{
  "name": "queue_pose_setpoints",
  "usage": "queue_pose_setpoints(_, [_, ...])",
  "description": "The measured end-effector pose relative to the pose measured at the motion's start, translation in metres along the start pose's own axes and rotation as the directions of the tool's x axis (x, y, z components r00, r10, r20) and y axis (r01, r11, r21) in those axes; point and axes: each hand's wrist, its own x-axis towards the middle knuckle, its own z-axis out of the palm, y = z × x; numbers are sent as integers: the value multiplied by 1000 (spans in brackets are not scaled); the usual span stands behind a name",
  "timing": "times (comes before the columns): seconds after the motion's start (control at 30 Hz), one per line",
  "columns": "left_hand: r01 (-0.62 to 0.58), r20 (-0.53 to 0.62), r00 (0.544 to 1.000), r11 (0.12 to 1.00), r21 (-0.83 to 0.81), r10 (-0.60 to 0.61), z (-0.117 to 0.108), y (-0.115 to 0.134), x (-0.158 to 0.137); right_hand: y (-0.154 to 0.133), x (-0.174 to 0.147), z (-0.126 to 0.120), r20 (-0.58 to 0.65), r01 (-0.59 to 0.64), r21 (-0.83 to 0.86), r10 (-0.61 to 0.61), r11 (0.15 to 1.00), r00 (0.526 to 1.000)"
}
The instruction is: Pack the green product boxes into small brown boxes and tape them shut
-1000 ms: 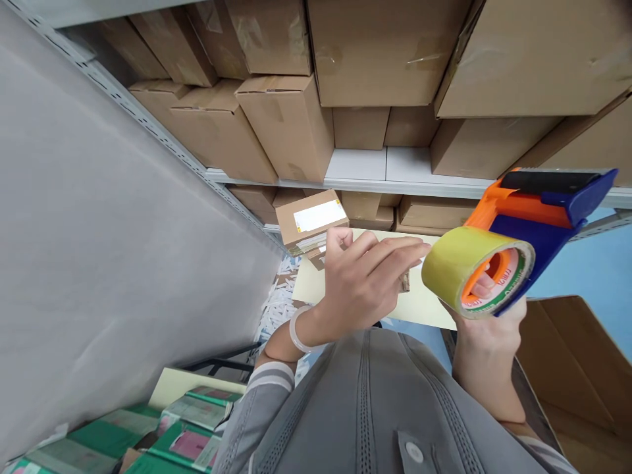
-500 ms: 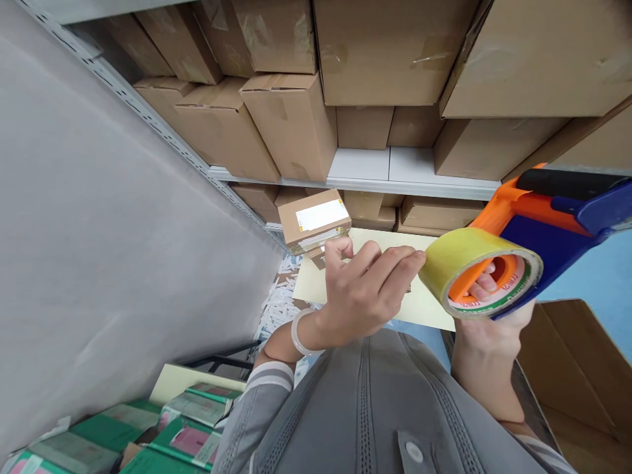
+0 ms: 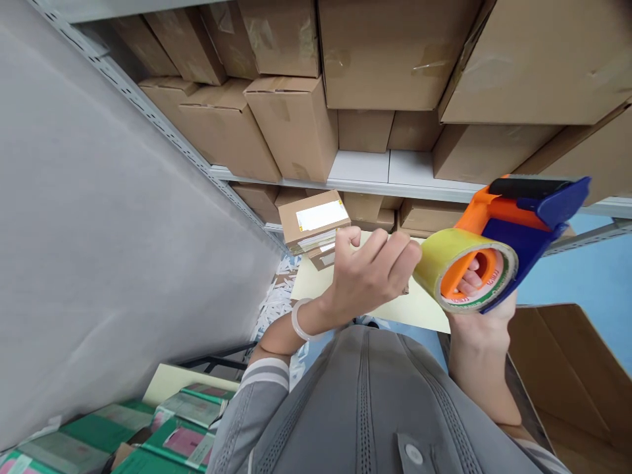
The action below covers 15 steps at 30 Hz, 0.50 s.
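My right hand (image 3: 481, 322) grips a blue and orange tape dispenser (image 3: 516, 227) from below, raised to the right of my body. Some of its fingertips show through the core of the yellow tape roll (image 3: 434, 263). Close to the roll's left side, my left hand (image 3: 372, 270) has its fingers curled, back towards me. What those fingers hold, if anything, is hidden; a bit of brown shows just below them. Beyond the left hand, a small cardboard box (image 3: 291, 217) with a white label leans on the pale yellow work surface (image 3: 311, 280), another labelled box partly under it.
Shelves (image 3: 363, 164) packed with cardboard boxes (image 3: 385, 52) stand ahead. A grey wall (image 3: 123, 230) runs along the left, with paper shreds (image 3: 274, 309) at its foot. Green boxes (image 3: 89, 431) lie lower left. An open carton (image 3: 573, 368) stands at my right.
The tape dispenser in my right hand has shifted left and tilted a little. My left hand has moved slightly right and up, its fingers now more curled.
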Motion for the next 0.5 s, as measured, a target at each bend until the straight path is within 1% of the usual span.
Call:
queue_pose_setpoints(0.13, [-8,-22,1000,1000,9,8,-5,-13,10,3,7,-13,20,-38,8,38,999,999])
queue_pose_setpoints(0.2, [-15,-27,1000,1000,21,15,-8,-16,12,3,11,-17,8,-47,7,47,999,999])
queue_pose_setpoints(0.3, [27,-44,999,1000,0,-27,-9,-14,9,0,14,-17,-6,-50,-31,50,998,999])
queue_pose_setpoints(0.4, [81,-35,996,996,-44,-83,-12,-13,4,-6,11,-12,-30,-11,-111,8,994,1000])
queue_pose_setpoints(0.5, [128,19,992,987,-94,-127,-16,-13,-2,-13,8,-8,-62,84,-165,-95,983,994])
